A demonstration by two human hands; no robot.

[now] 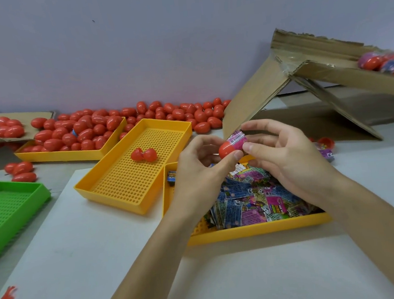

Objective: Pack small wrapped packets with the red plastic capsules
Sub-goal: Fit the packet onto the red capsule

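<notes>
My left hand (199, 163) grips a red capsule half (225, 149) between thumb and fingers. My right hand (285, 158) pinches a pink wrapped packet (237, 140) whose end sits in that capsule half. Both hands hover over a yellow tray (257, 230) heaped with several colourful wrapped packets (255, 199). An opened red capsule (143, 155) lies in the perforated yellow tray (113, 187) to the left.
A further yellow tray (56, 157) at the back left is piled with red capsules, and more capsules (188, 114) lie loose along the wall. A green tray (8, 208) sits at the left. A torn cardboard box (305, 87) with filled capsules stands at the right.
</notes>
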